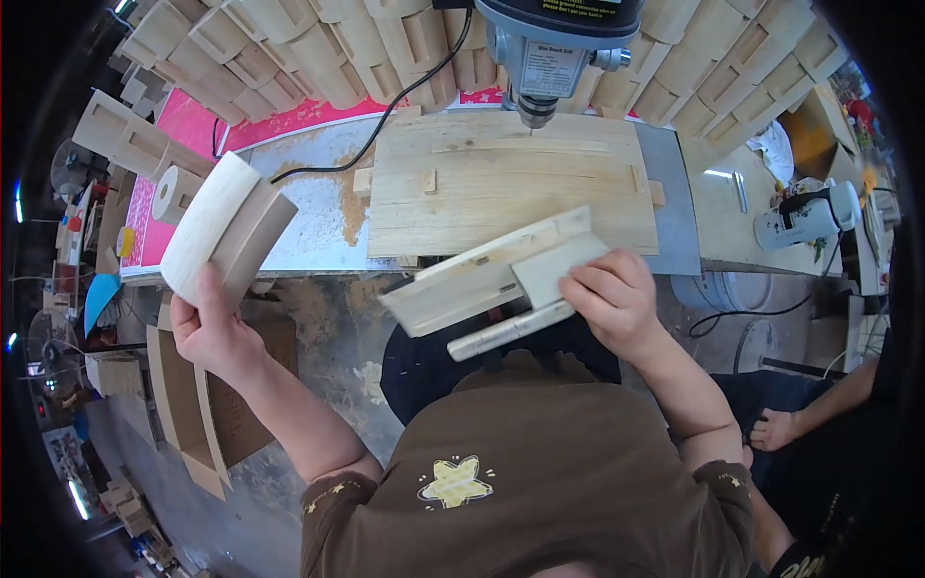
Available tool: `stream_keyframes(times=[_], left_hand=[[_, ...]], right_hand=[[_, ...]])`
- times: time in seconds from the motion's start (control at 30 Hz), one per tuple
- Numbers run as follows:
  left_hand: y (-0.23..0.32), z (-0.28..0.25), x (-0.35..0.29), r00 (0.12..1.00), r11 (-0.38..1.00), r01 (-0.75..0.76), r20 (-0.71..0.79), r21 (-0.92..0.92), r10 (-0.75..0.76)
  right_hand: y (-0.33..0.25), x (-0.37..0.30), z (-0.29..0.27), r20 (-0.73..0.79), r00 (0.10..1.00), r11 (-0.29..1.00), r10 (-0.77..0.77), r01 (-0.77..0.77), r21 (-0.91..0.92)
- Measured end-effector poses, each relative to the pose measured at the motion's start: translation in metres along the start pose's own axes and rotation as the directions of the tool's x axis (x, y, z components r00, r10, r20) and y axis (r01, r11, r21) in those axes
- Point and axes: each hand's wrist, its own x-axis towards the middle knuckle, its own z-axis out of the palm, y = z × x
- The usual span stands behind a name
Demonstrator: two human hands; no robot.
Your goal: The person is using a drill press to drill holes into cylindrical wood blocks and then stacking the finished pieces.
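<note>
My left hand grips a pale wooden block with a curved outer face and a stepped side, raised at the bench's left front edge. My thumb lies on its face; most of the other fingers are hidden behind it. In my right hand is a wooden jig made of flat boards with a narrow strip along one side. It is tilted above my lap, in front of the bench, with my fingers closed round its right end. A wide wooden board with small strips on it lies beyond the jig, under the drill press.
Stacks of similar wooden blocks line the back of the bench. A black cable crosses its left part, near sawdust. At the right stand a white bottle and another person's hand. A cardboard box sits on the floor, left.
</note>
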Motion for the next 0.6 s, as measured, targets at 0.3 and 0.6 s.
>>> stream_keyframes(times=[0.3, 0.6], left_hand=[[0.009, 0.004, -0.032, 0.917, 0.895, 0.348, 0.299, -0.280, -0.263], [0.011, 0.052, -0.075, 0.659, 0.797, 0.603, 0.556, 0.012, -0.507]], right_hand=[[-0.003, 0.010, -0.025, 0.008, 0.985, 0.984, 0.173, -0.173, 0.036], [0.021, 0.013, -0.036, 0.078, 0.951, 0.954, 0.298, -0.300, 0.014]])
